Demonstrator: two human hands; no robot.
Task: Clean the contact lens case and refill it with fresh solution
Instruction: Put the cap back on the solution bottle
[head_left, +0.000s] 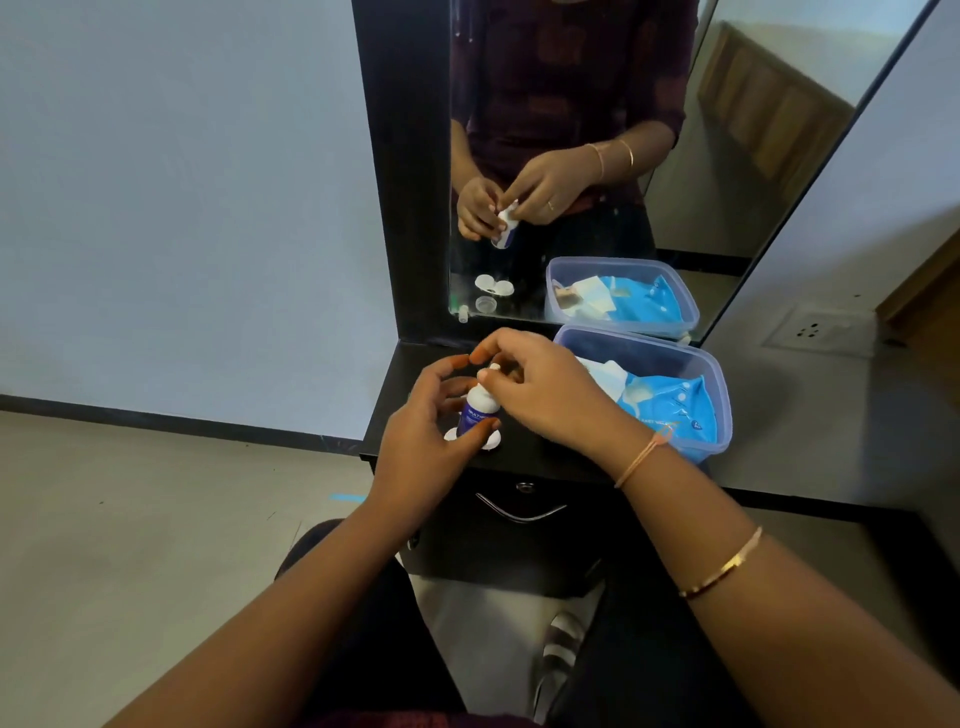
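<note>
Here the left hand (421, 441) wraps the lower body of a small white plastic solution bottle with a dark blue label (477, 413), thumb on the near side and fingers curled round the far side. The right hand (540, 395) pinches the bottle's white nozzle tip (493, 368) between thumb and forefinger, directly above the left hand's hold. Whether a cap is on the tip, coming off or going on, I cannot tell from this view.

Just below the held bottle, partly hidden by the left hand, lies the white contact lens case (491, 443) on the black dressing-table top (545, 447); only slivers of its white wells show. In the mirror (675, 208) beyond the grip its loose round caps appear to lie apart on the table, so the case looks open, though I cannot confirm that directly. To the right of the right hand stands a translucent blue plastic tub (719, 379) holding blue packets.

The bottle should be light and its walls soft, so a hard squeeze could spurt solution; holding it round the middle of the label gives control. The case is tiny, rigid and light, and likely to skid, so it is best steadied by its centre bridge.
</note>
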